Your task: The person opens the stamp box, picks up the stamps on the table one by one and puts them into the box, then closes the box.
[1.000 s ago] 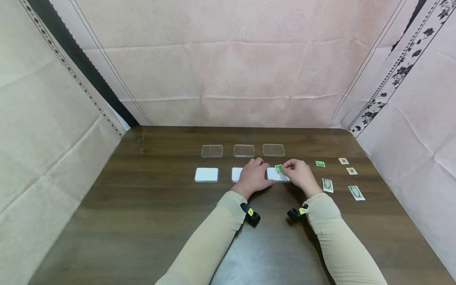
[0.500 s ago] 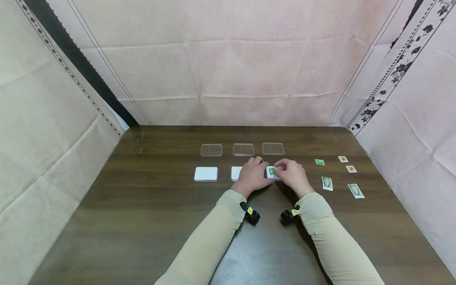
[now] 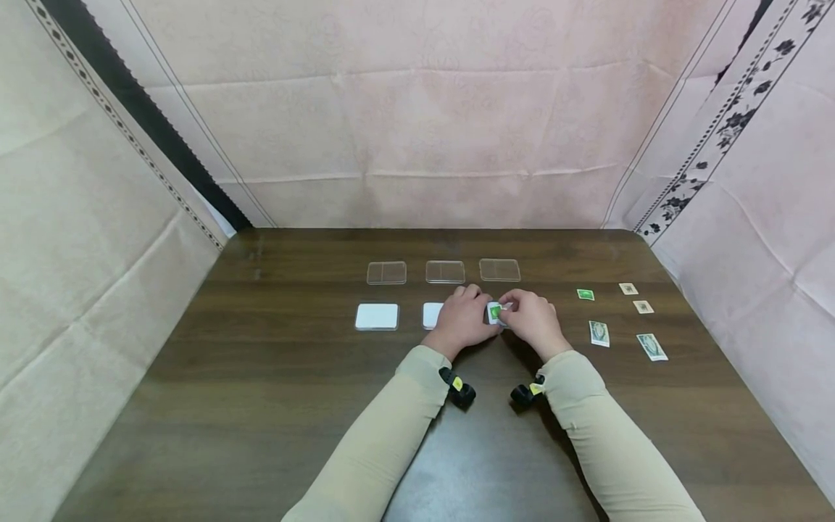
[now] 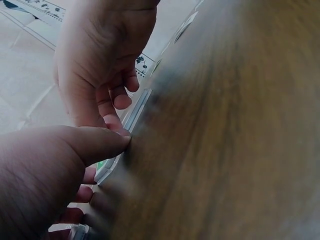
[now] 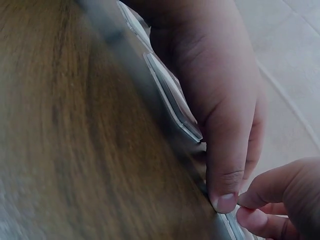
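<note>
In the head view, my right hand [image 3: 533,323] pinches a small green stamp [image 3: 495,312] between thumb and index finger. The stamp lies over the white card in the rightmost front case, a flat clear plastic case [image 4: 137,111] that the hands partly cover. My left hand [image 3: 463,319] holds this case at its left side, with the thumb on the near edge and fingertips on the far side. Under the left hand, a middle white-backed case [image 3: 432,315] is half hidden. In the right wrist view, both hands' fingertips meet closely over the case.
A third white-backed case [image 3: 377,317] lies to the left. Behind stand three clear lids [image 3: 446,272] in a row. At right lie another green stamp [image 3: 586,294], two small beige stamps [image 3: 643,307] and two larger bluish stamps [image 3: 652,347]. Cloth screens surround the wooden table [image 3: 261,406].
My right hand has moved left with the green stamp, from the right part of the case to its left part near my left hand. The left hand has stayed in place.
</note>
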A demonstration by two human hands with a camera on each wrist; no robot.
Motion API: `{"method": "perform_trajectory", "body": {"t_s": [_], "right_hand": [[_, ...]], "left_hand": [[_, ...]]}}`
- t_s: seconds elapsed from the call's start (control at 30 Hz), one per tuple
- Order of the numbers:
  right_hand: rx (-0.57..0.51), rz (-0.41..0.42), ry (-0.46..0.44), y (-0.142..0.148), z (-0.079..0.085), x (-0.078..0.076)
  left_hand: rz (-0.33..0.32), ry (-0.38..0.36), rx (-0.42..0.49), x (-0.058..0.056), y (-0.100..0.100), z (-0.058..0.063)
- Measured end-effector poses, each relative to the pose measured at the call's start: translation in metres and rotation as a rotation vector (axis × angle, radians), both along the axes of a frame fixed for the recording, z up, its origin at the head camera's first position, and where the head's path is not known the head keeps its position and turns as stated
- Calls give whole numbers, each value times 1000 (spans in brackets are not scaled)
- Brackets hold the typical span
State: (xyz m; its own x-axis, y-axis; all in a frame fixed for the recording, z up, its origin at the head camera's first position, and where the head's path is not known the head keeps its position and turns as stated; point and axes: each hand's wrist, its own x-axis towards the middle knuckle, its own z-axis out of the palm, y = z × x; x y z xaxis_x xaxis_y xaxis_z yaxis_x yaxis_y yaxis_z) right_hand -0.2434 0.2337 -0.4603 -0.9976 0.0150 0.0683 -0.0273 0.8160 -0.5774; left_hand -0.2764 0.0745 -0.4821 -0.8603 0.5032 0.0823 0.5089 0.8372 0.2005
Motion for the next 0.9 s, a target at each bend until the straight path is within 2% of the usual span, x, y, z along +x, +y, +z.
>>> {"method": "perform_trajectory", "body": {"t_s": [0.3,0.9], "right_hand": [[7,7,-4,-2,0,0],[69,36,72,3,-10,-6]], "left_hand": [[-3,10,-17,-1,1,-1],[-19,9,-31,3,-2,5]]}}
